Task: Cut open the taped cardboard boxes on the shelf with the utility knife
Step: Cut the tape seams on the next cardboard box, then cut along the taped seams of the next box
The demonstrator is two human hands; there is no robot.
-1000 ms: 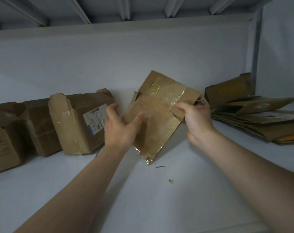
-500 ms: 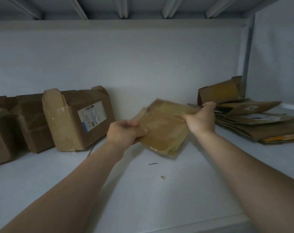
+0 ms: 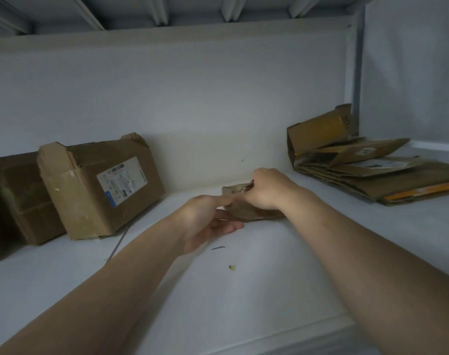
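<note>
A flattened, tape-covered cardboard box (image 3: 246, 213) lies low over the white shelf (image 3: 244, 298), seen almost edge-on. My right hand (image 3: 268, 189) grips its far right part from above. A small red and metallic thing (image 3: 246, 187) shows at that hand's fingertips; I cannot tell whether it is the utility knife. My left hand (image 3: 205, 222) is at the box's left edge with its fingers straight, one finger along the top and the others below. A taped box with a white label (image 3: 90, 190) stands upright to the left.
Two more brown boxes (image 3: 18, 196) stand at the far left. A pile of flattened cardboard (image 3: 372, 175) lies at the right by the side wall. Small scraps (image 3: 232, 267) and a thin strip (image 3: 118, 242) lie on the shelf. The back wall is close behind.
Both hands have lowered the flattened box from upright in the air to nearly flat on the shelf. My left hand has loosened from a grip to straight fingers.
</note>
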